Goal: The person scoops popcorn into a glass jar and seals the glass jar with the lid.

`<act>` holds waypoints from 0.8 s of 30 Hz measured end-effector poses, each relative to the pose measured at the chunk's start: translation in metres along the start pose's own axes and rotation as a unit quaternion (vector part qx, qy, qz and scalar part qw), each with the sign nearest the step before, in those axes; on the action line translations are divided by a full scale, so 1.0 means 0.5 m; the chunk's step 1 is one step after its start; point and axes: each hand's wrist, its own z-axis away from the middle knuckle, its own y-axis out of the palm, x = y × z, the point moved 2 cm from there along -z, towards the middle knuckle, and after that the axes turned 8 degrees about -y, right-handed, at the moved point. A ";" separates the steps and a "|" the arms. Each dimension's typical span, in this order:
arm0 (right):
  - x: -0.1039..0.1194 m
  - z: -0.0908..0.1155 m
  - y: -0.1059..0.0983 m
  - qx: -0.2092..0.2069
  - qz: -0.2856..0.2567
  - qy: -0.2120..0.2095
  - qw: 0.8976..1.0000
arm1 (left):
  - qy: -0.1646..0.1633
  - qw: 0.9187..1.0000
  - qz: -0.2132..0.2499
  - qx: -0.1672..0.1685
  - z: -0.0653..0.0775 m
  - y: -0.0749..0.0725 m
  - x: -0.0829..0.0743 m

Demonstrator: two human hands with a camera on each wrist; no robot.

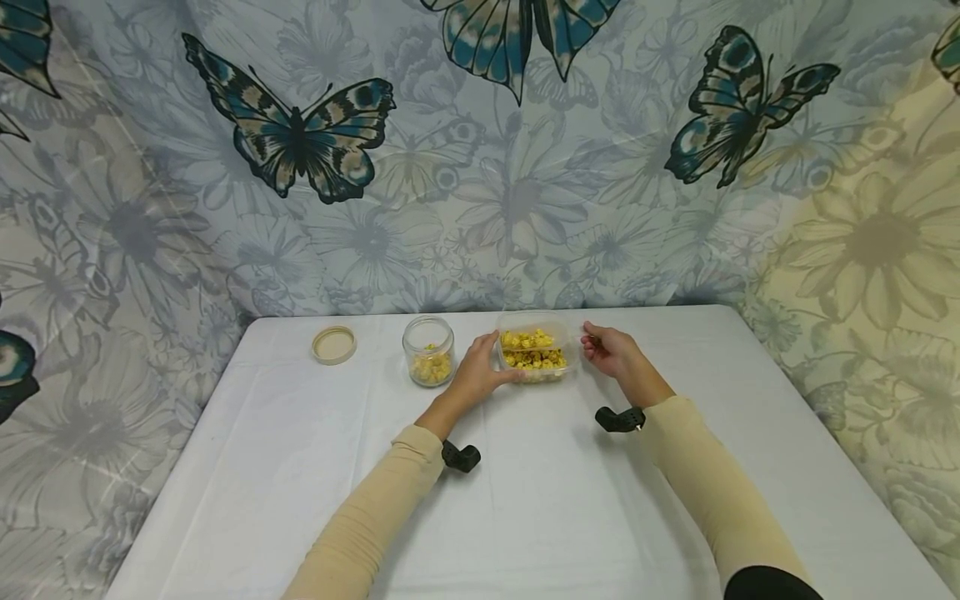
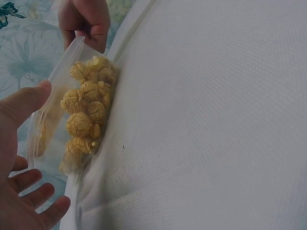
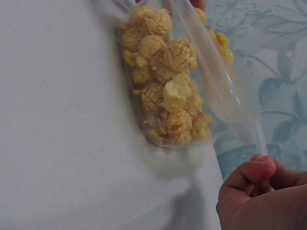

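Note:
A clear plastic container (image 1: 572, 350) of yellow popcorn (image 1: 534, 358) stands near the table's far edge. My left hand (image 1: 480, 367) is at its left side, and in the left wrist view the thumb (image 2: 36, 98) touches the container's rim while the other fingers spread apart. At the right side, my right hand (image 1: 611, 352) pinches the edge of the clear lid (image 3: 259, 141) between thumb and fingers. How far the lid is raised is hard to tell. Left of the container is a glass jar (image 1: 429, 337), uncovered and partly filled with popcorn.
A round, light-coloured jar lid (image 1: 333, 345) lies flat left of the jar. White cloth covers the table (image 1: 525, 500). Behind it hangs a butterfly-patterned backdrop (image 1: 517, 200). Each wrist wears a black device (image 1: 619, 419).

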 end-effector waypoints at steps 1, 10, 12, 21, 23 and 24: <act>0.000 0.001 -0.001 -0.001 0.001 0.001 1.000 | -0.001 1.000 0.000 0.000 0.000 0.000 0.001; 0.001 0.012 0.012 0.023 0.052 -0.020 0.998 | -0.003 1.000 0.005 0.003 0.000 0.000 0.002; 0.002 0.012 0.017 0.024 0.062 -0.023 0.998 | -0.001 1.000 0.005 0.002 0.000 -0.001 0.001; 0.001 0.012 0.016 0.014 0.061 -0.002 0.998 | 0.003 1.000 -0.003 0.000 -0.002 -0.002 0.000; 0.001 0.011 0.013 0.011 0.055 0.001 0.998 | 0.003 1.000 -0.001 0.000 -0.001 -0.003 -0.001; 0.001 0.010 0.012 0.007 0.053 0.002 0.999 | 0.002 1.000 0.000 0.000 0.000 -0.003 0.000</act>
